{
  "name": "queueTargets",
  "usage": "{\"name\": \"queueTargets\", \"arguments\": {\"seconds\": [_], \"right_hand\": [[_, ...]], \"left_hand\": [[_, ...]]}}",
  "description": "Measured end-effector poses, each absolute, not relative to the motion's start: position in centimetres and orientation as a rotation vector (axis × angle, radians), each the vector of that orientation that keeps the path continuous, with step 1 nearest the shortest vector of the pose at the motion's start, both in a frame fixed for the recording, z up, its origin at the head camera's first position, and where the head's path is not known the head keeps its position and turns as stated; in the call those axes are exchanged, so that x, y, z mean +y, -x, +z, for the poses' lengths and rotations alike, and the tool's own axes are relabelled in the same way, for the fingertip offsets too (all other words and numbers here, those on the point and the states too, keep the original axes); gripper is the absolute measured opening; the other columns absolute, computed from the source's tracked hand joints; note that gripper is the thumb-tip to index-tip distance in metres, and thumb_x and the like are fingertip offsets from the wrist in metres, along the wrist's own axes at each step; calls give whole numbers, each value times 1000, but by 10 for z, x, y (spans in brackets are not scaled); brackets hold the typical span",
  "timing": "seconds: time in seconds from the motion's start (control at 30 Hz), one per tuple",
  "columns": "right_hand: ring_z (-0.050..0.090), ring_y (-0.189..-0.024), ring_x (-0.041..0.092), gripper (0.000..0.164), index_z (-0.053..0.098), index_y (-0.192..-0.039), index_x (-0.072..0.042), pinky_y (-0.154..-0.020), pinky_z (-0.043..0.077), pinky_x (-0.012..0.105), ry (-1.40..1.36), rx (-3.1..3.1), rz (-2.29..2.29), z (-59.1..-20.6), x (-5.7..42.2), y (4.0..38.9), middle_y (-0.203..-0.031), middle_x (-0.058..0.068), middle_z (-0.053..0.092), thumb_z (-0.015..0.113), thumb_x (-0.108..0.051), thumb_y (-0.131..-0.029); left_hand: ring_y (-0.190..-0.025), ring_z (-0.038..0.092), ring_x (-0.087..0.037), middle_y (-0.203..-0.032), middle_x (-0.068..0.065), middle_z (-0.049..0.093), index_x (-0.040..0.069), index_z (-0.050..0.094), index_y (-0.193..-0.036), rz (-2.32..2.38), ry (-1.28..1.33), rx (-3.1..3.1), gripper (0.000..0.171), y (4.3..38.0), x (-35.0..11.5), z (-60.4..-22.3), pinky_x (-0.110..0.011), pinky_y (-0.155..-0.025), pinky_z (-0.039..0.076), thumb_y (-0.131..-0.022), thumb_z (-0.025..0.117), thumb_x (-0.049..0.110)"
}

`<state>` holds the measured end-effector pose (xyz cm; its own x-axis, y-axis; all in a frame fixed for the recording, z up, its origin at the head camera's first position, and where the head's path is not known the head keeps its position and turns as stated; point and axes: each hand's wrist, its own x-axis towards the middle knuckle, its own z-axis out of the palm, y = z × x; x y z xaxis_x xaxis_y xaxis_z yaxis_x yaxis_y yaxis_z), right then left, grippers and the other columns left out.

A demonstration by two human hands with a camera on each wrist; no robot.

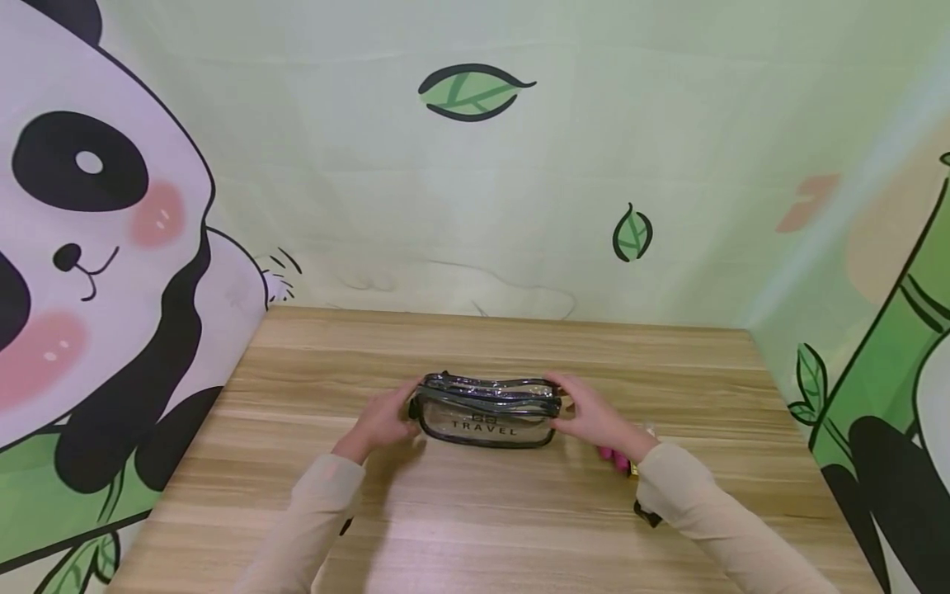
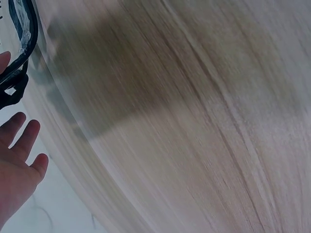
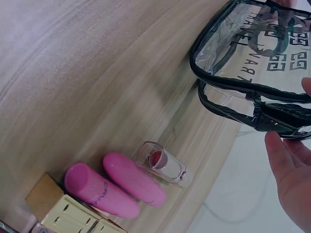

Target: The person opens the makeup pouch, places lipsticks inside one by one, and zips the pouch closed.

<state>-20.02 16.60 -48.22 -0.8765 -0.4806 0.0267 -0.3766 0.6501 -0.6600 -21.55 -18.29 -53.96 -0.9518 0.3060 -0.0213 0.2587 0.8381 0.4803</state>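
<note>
At the table: clear TRAVEL pouch, near the middle.
Your left hand: gripping its left end, 3 fingers spread.
Your right hand: pinching its right end.
Forearms: angled inward.

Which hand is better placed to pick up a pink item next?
Right hand, probably: the pink items lie by its wrist, while the left hand holds the opposite end of the clear pouch.

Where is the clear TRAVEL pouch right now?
In the head view, the clear TRAVEL pouch is just below centre, gripped at its ends by the left hand and right hand, with pink items to its right.
</note>
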Motion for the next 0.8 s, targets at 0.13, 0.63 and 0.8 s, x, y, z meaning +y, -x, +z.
{"name": "queueTargets", "arguments": {"seconds": [0.13, 0.63, 0.8], "right_hand": [[44, -117, 33, 71, 34, -134, -10, -94, 38, 49, 692, 2689, -1105, -483, 166, 200, -135, 15, 39, 67, -7, -71], [54, -101, 36, 61, 39, -126, 2, -85, 47, 41, 716, 2618, -1354, -493, 172, 198, -117, 23, 50, 63, 8, -69], [51, -105, 37, 63, 37, -127, 3, -87, 45, 43, 702, 2618, -1368, -498, 176, 198, -120, 24, 48, 61, 9, -69]], "left_hand": [[-114, 49, -34, -129, -13, 49, 13, 31, -138, 736, -461, 2922, 83, 215, -181, -538, -53, -98, 28, -64, 69, 20], [-111, 51, -32, -127, -11, 52, 18, 34, -137, 811, -490, 2915, 82, 209, -171, -530, -48, -93, 38, -65, 72, 21], [-116, 47, -31, -131, -9, 48, 17, 36, -136, 876, -465, 2891, 77, 208, -167, -526, -47, -96, 37, -68, 72, 23]]}}
